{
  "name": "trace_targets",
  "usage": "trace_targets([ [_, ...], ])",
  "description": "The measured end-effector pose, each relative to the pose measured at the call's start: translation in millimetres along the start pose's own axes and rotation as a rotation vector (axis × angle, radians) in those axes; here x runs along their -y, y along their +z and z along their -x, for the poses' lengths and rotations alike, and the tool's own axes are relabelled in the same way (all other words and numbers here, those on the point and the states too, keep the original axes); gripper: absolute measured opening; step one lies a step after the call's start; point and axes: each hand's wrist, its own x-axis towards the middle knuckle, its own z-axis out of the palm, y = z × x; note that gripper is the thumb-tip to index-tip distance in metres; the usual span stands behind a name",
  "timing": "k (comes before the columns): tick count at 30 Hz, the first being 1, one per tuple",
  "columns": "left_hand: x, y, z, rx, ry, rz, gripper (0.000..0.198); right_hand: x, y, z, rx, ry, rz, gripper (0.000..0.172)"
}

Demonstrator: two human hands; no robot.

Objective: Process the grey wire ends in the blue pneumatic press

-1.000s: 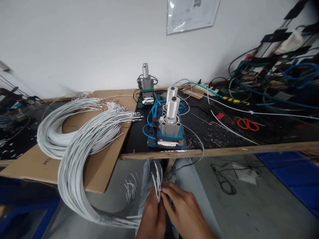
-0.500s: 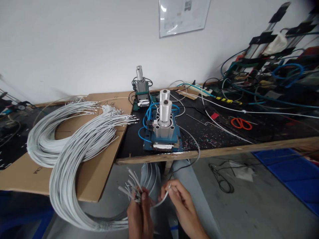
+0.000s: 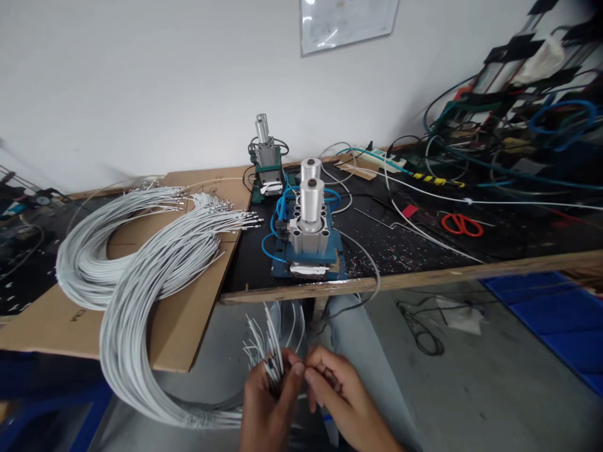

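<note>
My left hand (image 3: 273, 398) is closed around the loose ends of a bunch of thin white cables (image 3: 271, 336), which fan upward above the fist. Its thumb and index finger meet the fingertips of my right hand (image 3: 336, 389), pinched together just beside them. Whatever lies between the right fingertips is hidden. From the left hand the bundle runs left and curves up into a thick coil of white cables (image 3: 125, 326) lying partly on the cardboard (image 3: 176, 339). Small metal-tipped ends show at the top of the coil.
A blue-based pneumatic press (image 3: 311, 242) stands at the table's front edge (image 3: 400, 282), and a smaller green press (image 3: 267, 166) behind it. Orange-handled scissors (image 3: 461, 225), hoses and a power strip (image 3: 384, 158) lie to the right. A blue mat (image 3: 551, 320) is on the floor.
My right hand has moved left until its fingertips meet my left hand's. The single cable seen between the hands earlier is now hidden. The cable ends in my left hand point more upward.
</note>
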Motion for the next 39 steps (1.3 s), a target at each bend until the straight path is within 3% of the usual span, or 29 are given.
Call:
trace_targets([
  [3, -1.8, -16.8, -11.0, 0.205, 0.044, -0.303, 0.023, 11.9, -21.7, -1.3, 0.119, -0.145, 0.378, 0.022],
  [6, -4.4, -23.5, -17.8, 0.316, 0.048, -0.385, 0.016, 15.5, -28.6, -2.8, 0.192, -0.186, 0.484, 0.012],
  [8, -1.8, -17.5, -14.6, 0.24, 0.052, -0.307, 0.02, 8.7, -15.7, -2.6, 0.109, -0.147, 0.371, 0.02],
  [11, 8.9, -1.7, -2.5, 0.004, 0.021, -0.107, 0.038, -9.8, 18.0, 0.1, -0.161, -0.001, -0.017, 0.04],
  [14, 15.6, -0.3, 4.0, -0.021, 0.011, -0.163, 0.037, -18.7, 31.0, 1.8, -0.276, 0.042, -0.105, 0.046],
  [16, 13.1, -10.8, 0.6, 0.065, 0.01, -0.205, 0.028, -13.5, 16.8, 0.6, -0.164, -0.012, 0.041, 0.04],
  [18, 7.8, -23.1, -6.6, 0.198, -0.006, -0.229, 0.017, -4.4, -5.9, -2.3, 0.113, -0.019, 0.162, 0.024],
  [20, 4.7, -29.0, -13.1, 0.266, -0.018, -0.227, 0.014, 0.7, -21.6, -5.7, 0.184, 0.002, 0.124, 0.015],
  [22, 7.0, -24.5, -15.4, 0.219, -0.019, -0.184, 0.016, -2.4, -19.8, -8.2, 0.098, 0.047, -0.008, 0.023],
  [26, 21.7, 3.1, -6.8, -0.018, -0.054, -0.033, 0.042, -24.4, 23.4, -6.3, -0.167, 0.108, -0.222, 0.051],
  [30, 26.3, 20.2, 3.1, -0.163, -0.095, 0.065, 0.056, -37.8, 53.8, 2.1, -0.339, 0.126, -0.322, 0.057],
  [39, 14.9, 24.5, 2.7, -0.225, -0.114, 0.152, 0.062, -36.5, 48.4, 2.5, -0.375, 0.145, -0.397, 0.051],
])
